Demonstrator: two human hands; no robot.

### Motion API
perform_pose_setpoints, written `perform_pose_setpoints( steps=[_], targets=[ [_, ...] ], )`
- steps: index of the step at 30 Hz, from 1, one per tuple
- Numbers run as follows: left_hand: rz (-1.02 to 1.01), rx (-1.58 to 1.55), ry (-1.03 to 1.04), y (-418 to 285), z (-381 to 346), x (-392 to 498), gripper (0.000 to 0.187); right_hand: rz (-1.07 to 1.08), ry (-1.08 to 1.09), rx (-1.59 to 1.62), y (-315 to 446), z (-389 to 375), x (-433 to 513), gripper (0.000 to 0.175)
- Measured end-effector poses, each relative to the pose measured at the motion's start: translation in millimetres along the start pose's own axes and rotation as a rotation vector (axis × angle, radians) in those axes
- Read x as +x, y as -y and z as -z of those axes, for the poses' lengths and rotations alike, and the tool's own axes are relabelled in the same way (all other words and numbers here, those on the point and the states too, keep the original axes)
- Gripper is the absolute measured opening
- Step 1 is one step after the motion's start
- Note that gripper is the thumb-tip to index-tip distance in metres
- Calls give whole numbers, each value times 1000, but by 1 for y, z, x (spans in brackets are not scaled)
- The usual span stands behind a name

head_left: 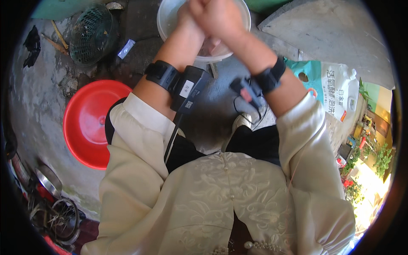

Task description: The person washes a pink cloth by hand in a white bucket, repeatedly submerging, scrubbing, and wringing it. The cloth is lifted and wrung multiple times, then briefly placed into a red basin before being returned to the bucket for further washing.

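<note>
Both of my hands meet over a round whitish plastic bucket (pixel 163 24) at the top middle. My left hand (pixel 188 19) is partly hidden behind my right hand (pixel 218 16), which lies across it and is blurred. Whether anything is between the hands cannot be seen. Below them, inside the bucket, a pinkish thing (pixel 210 46) shows, too unclear to name. A black strap with a device sits on each of my forearms, and a cable runs from each device.
A red plastic basin (pixel 76 127) stands on the floor at left, below a dark green mesh basket (pixel 92 38) and a small packet (pixel 126 49). At right lies a white and teal bag (pixel 339 86) bearing writing, under a grey slab (pixel 328 28). A bicycle wheel (pixel 65 220) shows at lower left.
</note>
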State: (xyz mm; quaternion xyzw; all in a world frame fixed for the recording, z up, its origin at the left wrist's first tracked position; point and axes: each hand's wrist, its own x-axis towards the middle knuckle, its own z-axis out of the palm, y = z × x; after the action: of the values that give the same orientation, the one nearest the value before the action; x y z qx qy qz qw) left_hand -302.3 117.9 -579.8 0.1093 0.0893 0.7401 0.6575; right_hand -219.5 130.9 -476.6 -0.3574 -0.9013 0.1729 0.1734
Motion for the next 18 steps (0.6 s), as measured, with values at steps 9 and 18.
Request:
perform_pose_setpoints(
  steps=[9,18],
  targets=[
    [11,99,-619,5,-67,-16,40,-216,132,153,8,17,-1,36],
    [41,72,-686,14,-59,-9,35,-264,49,160,-6,12,9,39]
  ],
)
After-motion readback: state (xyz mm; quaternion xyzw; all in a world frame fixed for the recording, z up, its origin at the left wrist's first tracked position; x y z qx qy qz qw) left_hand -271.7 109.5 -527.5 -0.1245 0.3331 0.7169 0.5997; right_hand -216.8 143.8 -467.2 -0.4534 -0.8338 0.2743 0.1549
